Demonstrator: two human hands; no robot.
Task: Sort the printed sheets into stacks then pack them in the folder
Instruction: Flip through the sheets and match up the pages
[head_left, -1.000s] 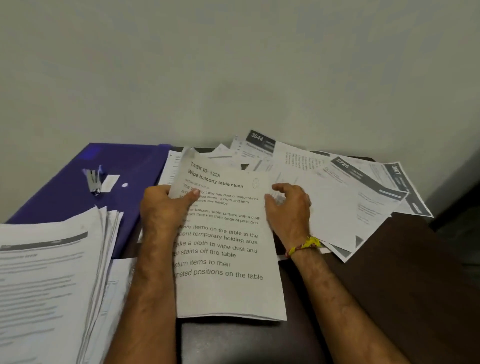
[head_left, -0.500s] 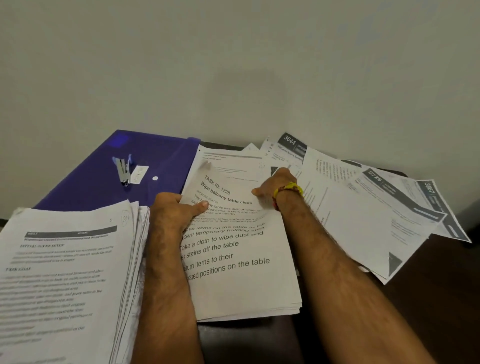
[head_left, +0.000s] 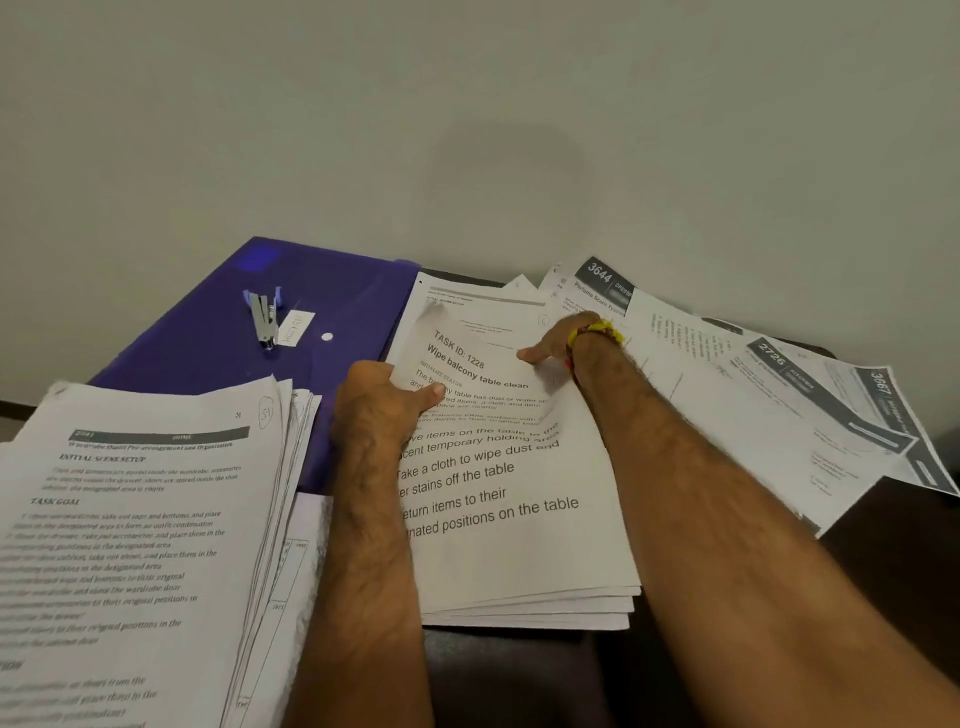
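Note:
A centre stack of printed sheets (head_left: 519, 551) lies on the dark table, its top sheet headed "Wipe balcony table clean". My left hand (head_left: 376, 410) grips that top sheet at its left edge, thumb on the print. My right hand (head_left: 558, 343), with a yellow wrist thread, reaches across the sheet's upper part and holds it there with curled fingers; the paper buckles under it and its top left corner lifts. A taller stack (head_left: 140, 519) sits at the near left. The purple folder (head_left: 337, 291) lies shut at the back left.
A small stapler (head_left: 262, 319) rests on the folder beside a white label. Several loose sheets with dark numbered headers (head_left: 769, 415) fan out at the right, some overhanging the table (head_left: 893, 571). A plain wall stands just behind the table.
The view has moved closer and to the left. My right hand moved from the sheet's right edge to its top, and the top sheet now lies down on the centre stack.

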